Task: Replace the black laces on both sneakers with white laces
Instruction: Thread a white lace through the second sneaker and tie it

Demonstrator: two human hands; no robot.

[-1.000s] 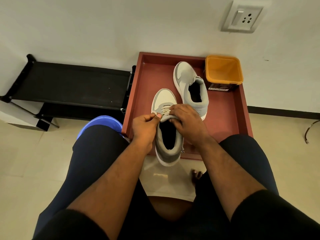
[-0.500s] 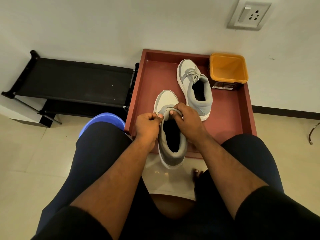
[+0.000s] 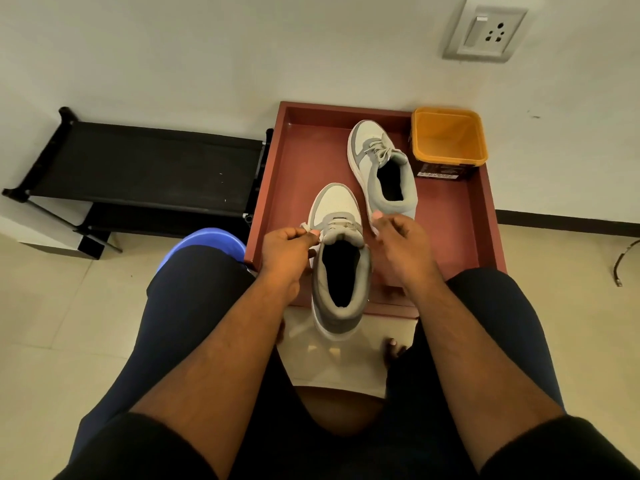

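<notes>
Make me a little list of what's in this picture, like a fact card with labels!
Near sneaker: grey and white, heel hangs over the tray's front edge
Left hand: pinches a white lace end
Right hand: fingers curled beside the near sneaker; lace there too small to tell
Far sneaker: white laces tied, lying in the tray
Tray: red-brown, against the wall
Yellow tub: in the tray's far right corner
Black rack: left of the tray
</notes>
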